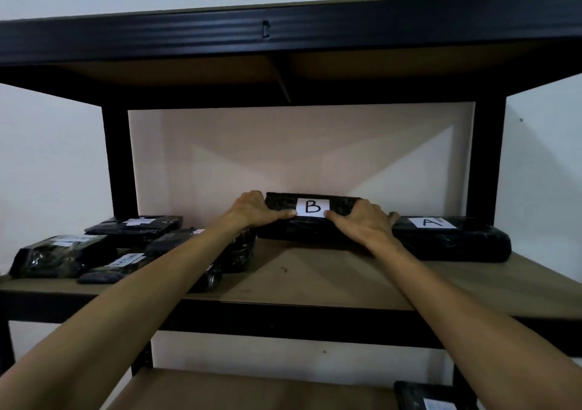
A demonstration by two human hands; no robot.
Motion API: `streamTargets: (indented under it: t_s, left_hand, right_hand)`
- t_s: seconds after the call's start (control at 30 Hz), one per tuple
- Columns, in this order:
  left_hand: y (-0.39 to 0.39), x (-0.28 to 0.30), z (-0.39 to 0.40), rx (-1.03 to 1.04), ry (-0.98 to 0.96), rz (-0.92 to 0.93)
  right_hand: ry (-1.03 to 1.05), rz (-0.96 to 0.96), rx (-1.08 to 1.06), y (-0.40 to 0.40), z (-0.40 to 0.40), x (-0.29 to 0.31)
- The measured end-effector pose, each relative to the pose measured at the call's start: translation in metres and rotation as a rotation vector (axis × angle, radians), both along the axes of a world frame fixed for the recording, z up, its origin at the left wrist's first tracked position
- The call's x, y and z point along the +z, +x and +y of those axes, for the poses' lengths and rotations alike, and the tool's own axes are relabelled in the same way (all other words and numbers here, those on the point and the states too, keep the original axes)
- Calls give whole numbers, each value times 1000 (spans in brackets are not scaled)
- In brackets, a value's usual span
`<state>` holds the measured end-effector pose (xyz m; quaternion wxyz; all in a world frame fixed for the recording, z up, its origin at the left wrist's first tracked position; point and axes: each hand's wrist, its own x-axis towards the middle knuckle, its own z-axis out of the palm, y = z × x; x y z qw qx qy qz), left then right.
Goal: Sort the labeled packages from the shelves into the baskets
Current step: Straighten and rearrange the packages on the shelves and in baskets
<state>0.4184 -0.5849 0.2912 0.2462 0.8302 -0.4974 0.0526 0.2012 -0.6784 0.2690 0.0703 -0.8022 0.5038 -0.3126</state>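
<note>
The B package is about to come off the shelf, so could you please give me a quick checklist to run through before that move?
1. Left hand grips the B package at its left end: ok.
2. Right hand grips its right end: ok.
3. Label reads B and faces the camera: ok.
4. A package lies to the right, close to the right hand; whether it touches the B package: cannot tell.
5. Shelf board in front of the B package is bare: ok.
6. Basket for B in view: not ok.
</note>
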Motion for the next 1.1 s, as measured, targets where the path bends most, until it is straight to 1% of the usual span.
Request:
streamTargets:
  t_s: [0.1,0.23,0.33,0.43,0.53,0.63,0.73,0.8,0.83,0.87,0.97,1.03,1.1]
  left_hand:
    - [-1,-3,-7,-18,112,29]
    - [-2,-11,-9,-14,208,57]
    - [-1,-8,-5,-27,264,83]
    - [6,6,16,-56,235,108]
    - [19,19,51,-71,160,136]
    - [36,20,89,-60,156,101]
    - [53,11,118,25,138,12]
    - [64,2,135,126,127,-32]
    - [68,-3,142,183,129,-30]
    - [72,-8,147,225,129,-9]
    - [71,-19,161,231,132,74]
    - [75,-23,163,216,87,138]
    - [78,-25,165,215,-20,200]
  right_hand:
    - [-62,147,-51,-3,-2,-3]
    - [-91,324,-59,-6,-2,-8]
    - [-129,375,-86,-6,-4,-13]
    - [-167,413,-115,-3,-5,-17]
    - [-165,432,-132,-1,-5,-19]
    - [-166,418,-122,2,-1,-17]
    - [-317,328,-94,7,17,-7]
    - [-373,230,0,16,40,2]
    - [-344,175,72,23,55,7]
    - [-268,136,150,32,70,10]
    - [-2,106,333,67,111,6]
    - [110,100,390,87,129,-3]
    - [117,78,382,98,142,-11]
